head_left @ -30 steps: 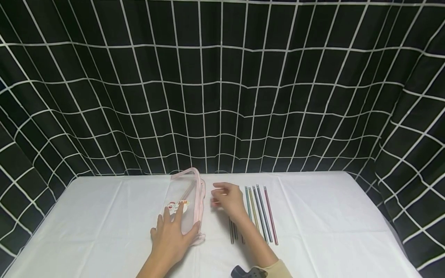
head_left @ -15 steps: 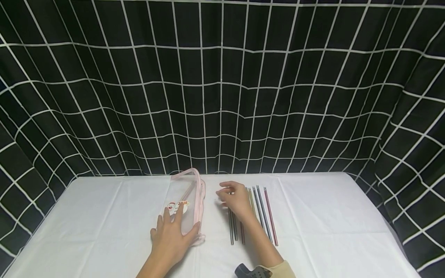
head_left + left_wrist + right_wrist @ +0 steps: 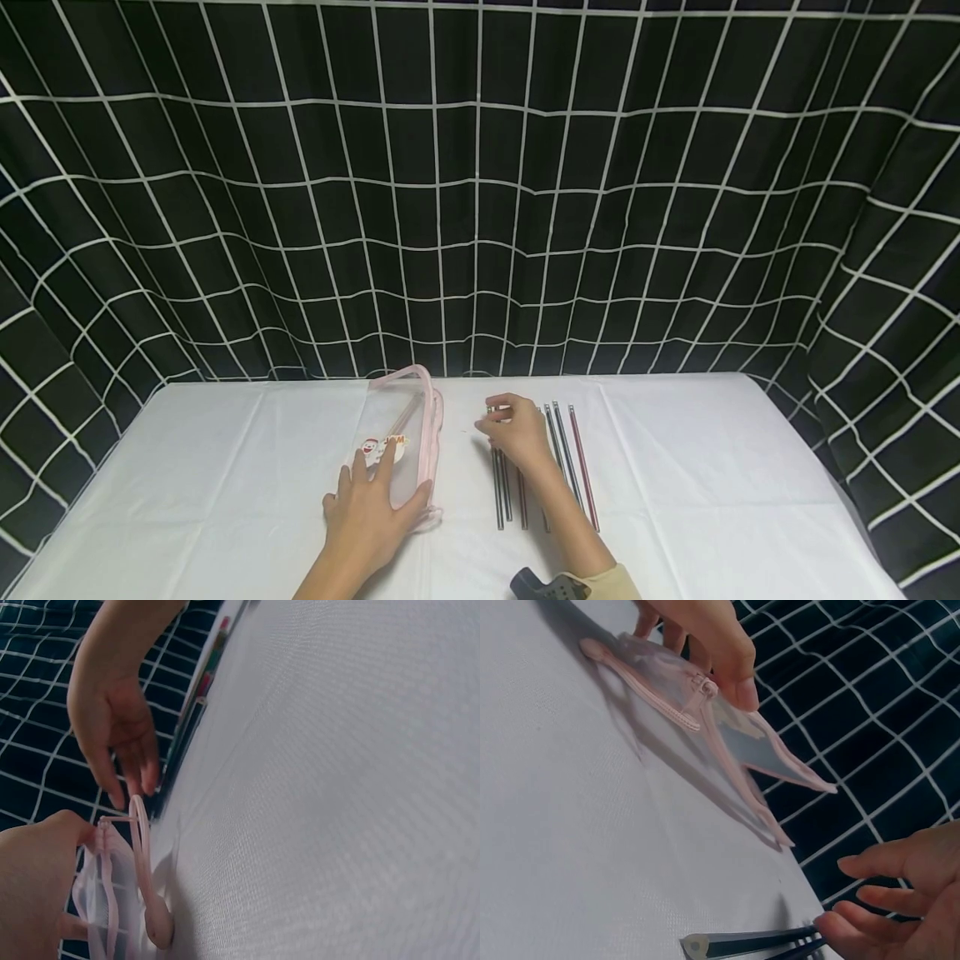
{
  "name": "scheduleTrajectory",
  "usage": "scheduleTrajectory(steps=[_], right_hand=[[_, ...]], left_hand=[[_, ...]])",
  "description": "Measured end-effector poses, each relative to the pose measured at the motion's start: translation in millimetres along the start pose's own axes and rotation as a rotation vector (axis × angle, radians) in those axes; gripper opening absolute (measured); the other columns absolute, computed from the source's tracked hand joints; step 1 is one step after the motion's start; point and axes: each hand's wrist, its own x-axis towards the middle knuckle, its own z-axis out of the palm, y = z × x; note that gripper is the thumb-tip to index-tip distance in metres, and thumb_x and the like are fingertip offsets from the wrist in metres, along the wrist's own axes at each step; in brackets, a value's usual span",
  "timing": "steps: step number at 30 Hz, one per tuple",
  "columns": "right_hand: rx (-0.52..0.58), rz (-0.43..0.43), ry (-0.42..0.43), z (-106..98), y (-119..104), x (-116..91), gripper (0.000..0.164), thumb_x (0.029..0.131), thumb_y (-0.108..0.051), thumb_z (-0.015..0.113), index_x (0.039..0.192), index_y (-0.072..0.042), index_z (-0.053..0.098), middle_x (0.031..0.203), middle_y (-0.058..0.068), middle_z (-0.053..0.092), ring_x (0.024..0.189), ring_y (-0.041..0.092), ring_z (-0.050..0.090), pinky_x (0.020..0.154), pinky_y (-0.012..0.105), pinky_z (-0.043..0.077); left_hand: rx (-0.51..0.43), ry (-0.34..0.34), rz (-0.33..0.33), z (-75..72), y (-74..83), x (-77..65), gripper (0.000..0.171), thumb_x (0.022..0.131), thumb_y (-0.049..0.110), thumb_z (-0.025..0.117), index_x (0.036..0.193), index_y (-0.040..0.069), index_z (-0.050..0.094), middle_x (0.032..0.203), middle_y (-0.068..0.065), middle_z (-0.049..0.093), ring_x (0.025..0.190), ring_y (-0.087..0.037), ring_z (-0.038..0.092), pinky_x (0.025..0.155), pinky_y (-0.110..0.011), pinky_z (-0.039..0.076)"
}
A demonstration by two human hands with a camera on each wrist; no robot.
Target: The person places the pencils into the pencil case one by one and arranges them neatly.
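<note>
Right hand (image 3: 521, 429) has moved rightward, part-spread over slim rods (image 3: 497, 492) — left hand (image 3: 367, 512) spread wide on a translucent pouch (image 3: 429, 442).

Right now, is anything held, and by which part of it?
The left hand holds the pouch by its zipper edge; the right hand visibly holds nothing.

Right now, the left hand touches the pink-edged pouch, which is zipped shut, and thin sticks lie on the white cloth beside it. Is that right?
No: the pouch is open, its edges gaping apart in the right wrist view. The rest stands: the left hand touches it, and thin sticks lie on the white cloth beside it.
</note>
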Motion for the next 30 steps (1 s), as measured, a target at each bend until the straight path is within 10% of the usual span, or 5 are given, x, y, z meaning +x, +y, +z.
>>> scheduleTrajectory(steps=[30], right_hand=[[-0.160, -0.001, -0.100, -2.0, -5.0, -7.9, 0.056, 0.078, -0.002, 0.086, 0.130, 0.007, 0.068, 0.097, 0.018, 0.074, 0.068, 0.018, 0.070, 0.063, 0.031, 0.059]], left_hand=[[0.028, -0.044, -0.008, -3.0, 1.1, 0.6, 0.082, 0.096, 0.063, 0.059, 0.156, 0.008, 0.051, 0.150, -0.039, 0.047, 0.135, -0.058, 0.048, 0.092, -0.075, 0.043]])
